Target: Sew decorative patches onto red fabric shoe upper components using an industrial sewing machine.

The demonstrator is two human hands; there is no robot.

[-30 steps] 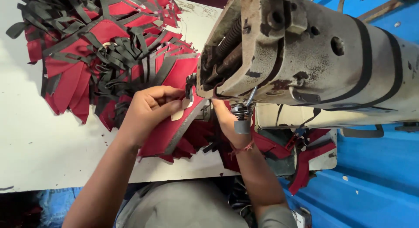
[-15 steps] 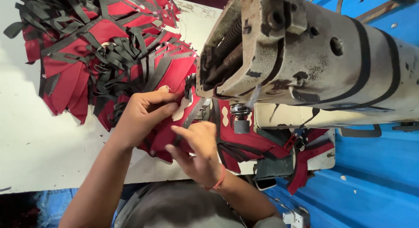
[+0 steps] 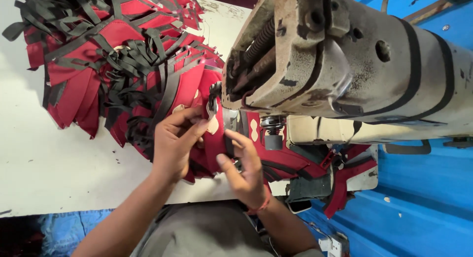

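White tabletop; sewing machine hides red piece under both hands.

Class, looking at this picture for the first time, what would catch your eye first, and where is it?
A worn, rusty sewing machine fills the upper right. To its left, a heap of red fabric pieces with black straps spreads over the white table. At centre, the left hand and right hand hold a red piece by the needle.

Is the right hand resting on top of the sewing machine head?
No, the right hand is below the sewing machine head, fingers on the red fabric piece beside the left hand.
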